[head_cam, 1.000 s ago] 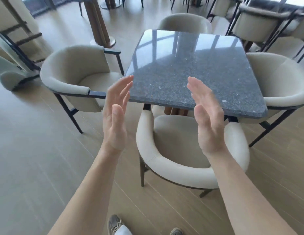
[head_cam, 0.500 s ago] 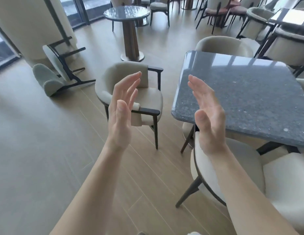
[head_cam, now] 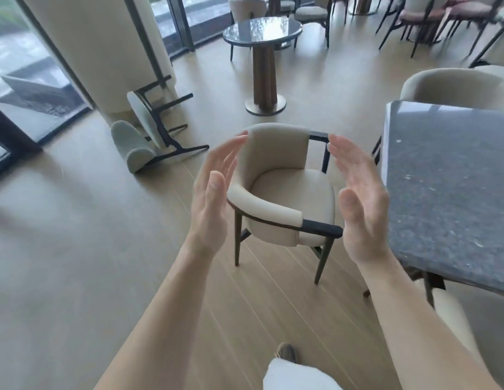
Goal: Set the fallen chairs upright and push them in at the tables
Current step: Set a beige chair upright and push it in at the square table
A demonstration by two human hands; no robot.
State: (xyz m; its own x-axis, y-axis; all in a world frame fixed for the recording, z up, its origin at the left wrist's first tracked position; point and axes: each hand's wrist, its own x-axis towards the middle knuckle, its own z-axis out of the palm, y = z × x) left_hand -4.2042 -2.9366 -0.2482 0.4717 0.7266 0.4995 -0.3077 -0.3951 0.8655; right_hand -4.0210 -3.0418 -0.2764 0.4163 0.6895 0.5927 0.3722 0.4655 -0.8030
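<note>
A pale green chair (head_cam: 149,130) lies tipped on its back on the floor at the left, its dark legs pointing right, beside a big cream column (head_cam: 104,46). A cream armchair (head_cam: 279,192) stands upright in the middle, just left of the square grey stone table (head_cam: 448,187). My left hand (head_cam: 214,198) and my right hand (head_cam: 360,198) are raised in front of me, palms facing each other, fingers straight, holding nothing. They frame the cream armchair without touching it.
A round dark table (head_cam: 262,30) on a wooden pedestal stands behind the armchair. More chairs crowd the back right. Another cream chair (head_cam: 453,88) sits at the square table's far side. Glass doors run along the left wall. Wooden floor stretches between me and the fallen chair.
My view has swung left, away from the square table. The fallen green chair and the round table have come further into view. Both hands stay raised and open.
</note>
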